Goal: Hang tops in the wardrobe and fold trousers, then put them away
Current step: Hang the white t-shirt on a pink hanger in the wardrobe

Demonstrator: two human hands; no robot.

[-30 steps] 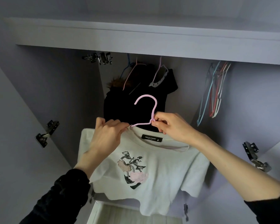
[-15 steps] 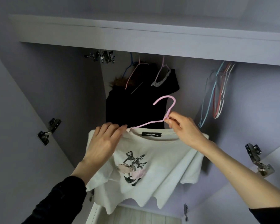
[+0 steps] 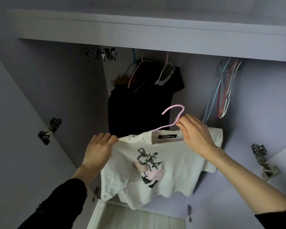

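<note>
A white T-shirt (image 3: 168, 156) with a printed figure hangs on a pink hanger (image 3: 175, 116) inside the open wardrobe. My right hand (image 3: 195, 134) pinches the hanger's neck just below its hook and holds the shirt up. My left hand (image 3: 99, 149) touches the shirt's left shoulder, fingers nearly straight, thumb hidden behind the cloth. The hook points left, below the level of the rail, which is hidden behind the wardrobe's top shelf (image 3: 155, 38).
Black garments (image 3: 139, 104) hang on hangers at the back centre. A bunch of bare coloured hangers (image 3: 224, 90) hangs to the right. Open wardrobe doors with metal hinges (image 3: 49, 131) flank both sides. A pale floor (image 3: 132, 219) shows below.
Both hands have carried the shirt and hanger up and to the right. My left hand has slid from the collar out to the left shoulder.
</note>
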